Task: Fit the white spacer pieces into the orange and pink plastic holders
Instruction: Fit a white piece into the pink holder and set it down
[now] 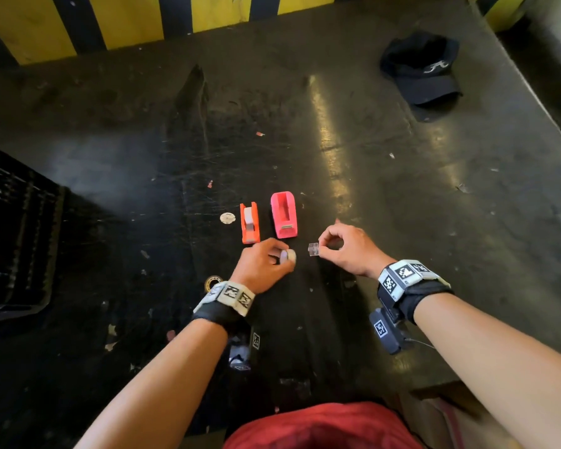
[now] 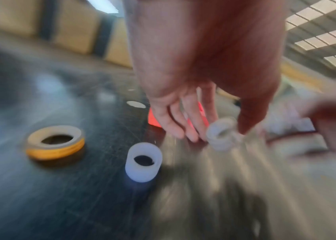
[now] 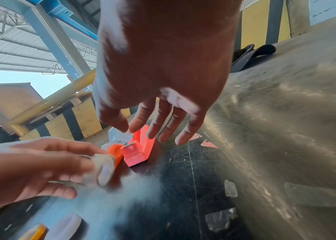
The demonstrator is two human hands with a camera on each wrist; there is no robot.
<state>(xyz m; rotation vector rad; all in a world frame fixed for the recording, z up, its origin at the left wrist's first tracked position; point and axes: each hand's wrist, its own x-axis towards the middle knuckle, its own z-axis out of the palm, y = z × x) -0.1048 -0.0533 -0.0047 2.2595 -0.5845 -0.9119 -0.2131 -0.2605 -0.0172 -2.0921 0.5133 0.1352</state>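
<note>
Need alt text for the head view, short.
Left hand pinches a white spacer; right hand pinches a small clear piece just in front of the orange holder and pink holder on a dark scuffed table. Black cap lies far right.

Industrial yard or warehouse-type work area, semi-outdoor.
Dark, scratched, grimy surface (image 1: pixel 402 189) edged by a yellow-and-black striped barrier (image 1: pixel 110 21); corrugated metal roof on steel trusses (image 3: pixel 9 40) with open sky beside it, blue steel column (image 3: pixel 56 40), yellow pipe rail (image 3: pixel 50 99), black plastic crate (image 1: pixel 13 222) at left.
</note>
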